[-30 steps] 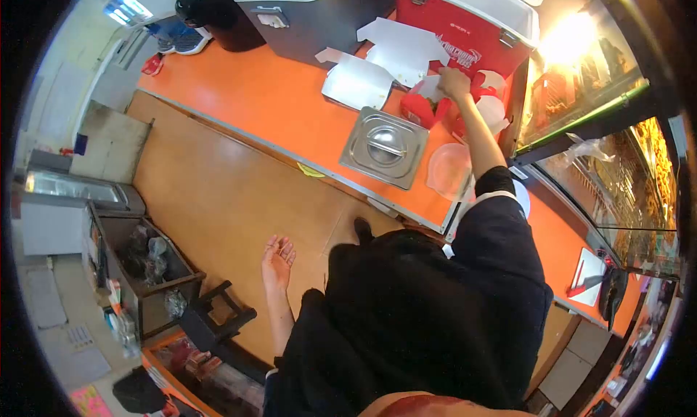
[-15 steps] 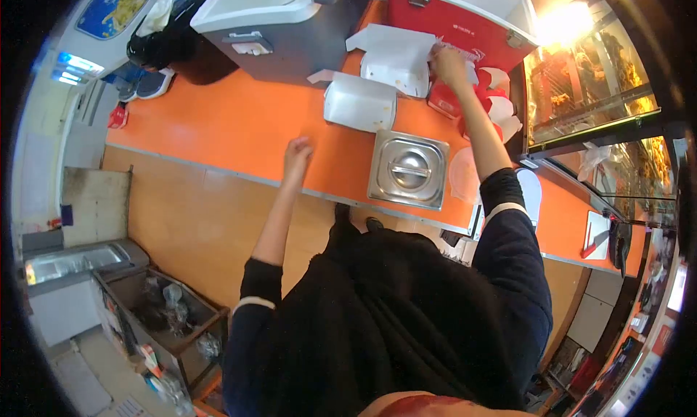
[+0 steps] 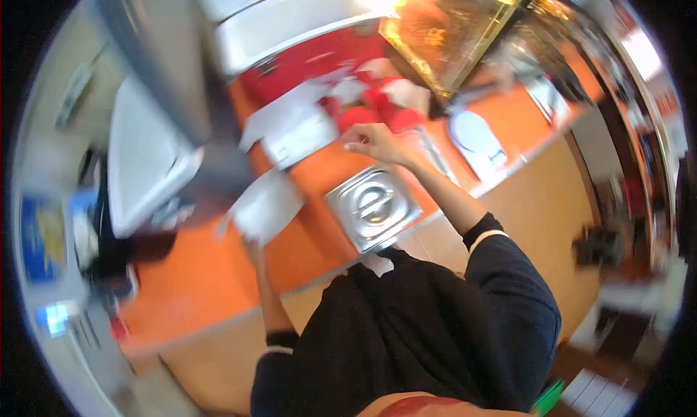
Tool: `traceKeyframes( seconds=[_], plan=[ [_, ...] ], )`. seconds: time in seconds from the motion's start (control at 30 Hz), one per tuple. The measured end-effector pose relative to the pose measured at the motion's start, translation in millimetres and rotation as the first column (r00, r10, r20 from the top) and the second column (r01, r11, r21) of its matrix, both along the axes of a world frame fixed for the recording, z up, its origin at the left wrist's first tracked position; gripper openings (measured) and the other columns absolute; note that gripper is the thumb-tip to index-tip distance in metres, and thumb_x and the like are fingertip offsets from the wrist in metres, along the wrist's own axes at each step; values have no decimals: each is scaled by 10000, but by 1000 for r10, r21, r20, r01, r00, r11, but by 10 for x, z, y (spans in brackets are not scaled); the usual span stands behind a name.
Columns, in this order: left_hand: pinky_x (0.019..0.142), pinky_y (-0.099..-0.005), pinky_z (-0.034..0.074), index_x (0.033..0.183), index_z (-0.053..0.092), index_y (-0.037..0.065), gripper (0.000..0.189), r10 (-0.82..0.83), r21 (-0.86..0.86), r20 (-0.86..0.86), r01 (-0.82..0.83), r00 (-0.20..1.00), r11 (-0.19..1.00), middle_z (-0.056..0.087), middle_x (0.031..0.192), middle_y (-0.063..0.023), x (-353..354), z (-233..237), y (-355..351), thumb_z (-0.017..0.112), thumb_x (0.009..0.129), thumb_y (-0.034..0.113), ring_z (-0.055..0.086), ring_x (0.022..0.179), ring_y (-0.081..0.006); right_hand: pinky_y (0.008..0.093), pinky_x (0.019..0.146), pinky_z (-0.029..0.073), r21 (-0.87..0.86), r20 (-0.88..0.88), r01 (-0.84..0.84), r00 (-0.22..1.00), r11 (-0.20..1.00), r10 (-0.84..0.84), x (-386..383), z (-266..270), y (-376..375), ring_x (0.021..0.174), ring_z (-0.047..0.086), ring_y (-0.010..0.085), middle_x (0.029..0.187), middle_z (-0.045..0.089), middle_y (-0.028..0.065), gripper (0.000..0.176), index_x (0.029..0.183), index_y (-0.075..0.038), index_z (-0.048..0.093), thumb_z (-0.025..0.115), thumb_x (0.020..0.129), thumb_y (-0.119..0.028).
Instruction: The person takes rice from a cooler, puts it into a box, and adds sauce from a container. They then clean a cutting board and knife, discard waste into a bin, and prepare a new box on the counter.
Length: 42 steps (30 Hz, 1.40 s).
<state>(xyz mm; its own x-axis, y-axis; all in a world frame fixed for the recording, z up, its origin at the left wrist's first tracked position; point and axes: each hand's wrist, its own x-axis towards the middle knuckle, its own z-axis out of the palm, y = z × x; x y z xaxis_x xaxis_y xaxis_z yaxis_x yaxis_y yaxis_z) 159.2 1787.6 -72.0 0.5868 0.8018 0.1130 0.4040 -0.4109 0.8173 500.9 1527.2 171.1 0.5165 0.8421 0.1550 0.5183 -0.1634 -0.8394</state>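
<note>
My left hand (image 3: pixel 254 248), smeared by motion, is at the lower edge of an open white cardboard food box (image 3: pixel 270 205). The box is blurred too, and the fingers seem closed on its edge. Over the counter my right hand (image 3: pixel 369 141) hangs with loosely bent fingers, thumb and forefinger apart and nothing visible between them. Just beyond it are red and white food cartons (image 3: pixel 359 117). A second open white box (image 3: pixel 299 139) lies to its left. Below it sits a lidded steel pan (image 3: pixel 374 206).
A red cool box (image 3: pixel 312 68) stands at the counter's back, with a grey cool box (image 3: pixel 210 170) to the left. A lit glass display case (image 3: pixel 443 39) is at the upper right. A white-blue rounded object (image 3: pixel 475 141) lies on the orange counter (image 3: pixel 196 286).
My view has turned to the right. My left hand has reached the nearer white box, which has shifted left. My right hand has drawn back from the red cartons.
</note>
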Motion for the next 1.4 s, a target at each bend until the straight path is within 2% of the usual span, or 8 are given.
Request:
traceKeyframes(
  seconds=[0.23,0.47,0.57,0.73,0.87,1.17,1.3,1.4],
  plan=[
    [725,-352,368,989,459,-46,382,220,-297,-193,-271,956,916,449,889,-150,-286,40,-66,495,721,224,447,826,-264,261,527,409,85,-138,434,897,897,-421,6,9,-1927,573,523,105,628,565,82,168,763,-20,558,568,720,-183],
    [598,-353,388,977,480,-62,450,294,266,-521,-175,801,948,508,699,-146,71,38,63,531,717,302,483,659,-259,248,468,391,-124,-142,718,670,685,-728,-585,-104,-4531,524,496,108,579,529,48,179,721,-16,553,565,725,-194],
    [678,-367,378,983,501,-31,423,822,573,24,-682,569,455,533,791,-139,738,1175,-1325,578,704,277,484,768,-260,238,458,395,-198,-211,743,604,639,-768,-967,-514,-5663,505,492,97,584,531,38,174,737,-23,558,569,728,-196],
    [669,-336,417,787,588,-7,157,-63,528,521,-263,851,808,565,771,-142,2026,2267,-3158,579,710,129,523,741,-255,229,513,428,-279,-442,754,448,594,-777,-1286,-644,-6749,566,525,106,644,561,55,193,797,2,560,586,716,-171],
    [645,-304,437,833,594,-10,158,-142,324,554,-54,820,945,560,790,-138,3161,2694,-4776,562,730,106,527,709,-239,215,543,409,-196,-514,801,407,566,-755,-909,-665,-7515,623,515,97,695,560,21,207,799,-32,558,573,738,-230],
    [745,-307,377,1018,491,21,320,-709,382,499,607,499,697,453,997,-120,5906,2198,-8002,545,703,34,453,874,-218,300,687,439,-295,110,954,-12,-44,-994,-420,-1842,-10322,824,538,233,971,545,125,343,1040,-54,494,495,730,-203],
    [703,-303,398,818,563,4,133,-667,233,594,697,450,678,521,887,-100,6569,2341,-9719,555,690,39,489,818,-199,381,675,426,-916,186,343,-101,-209,-977,-1047,-2352,-11348,798,539,316,872,556,189,231,762,0,580,500,659,-190],
    [649,-292,409,757,586,19,88,-898,243,401,925,180,294,550,797,-93,6987,2548,-10693,576,694,79,517,743,-181,384,624,443,-951,199,168,-309,-260,-930,-1499,-3075,-11930,796,548,294,884,557,196,251,872,-4,567,482,699,-166]
  ],
)
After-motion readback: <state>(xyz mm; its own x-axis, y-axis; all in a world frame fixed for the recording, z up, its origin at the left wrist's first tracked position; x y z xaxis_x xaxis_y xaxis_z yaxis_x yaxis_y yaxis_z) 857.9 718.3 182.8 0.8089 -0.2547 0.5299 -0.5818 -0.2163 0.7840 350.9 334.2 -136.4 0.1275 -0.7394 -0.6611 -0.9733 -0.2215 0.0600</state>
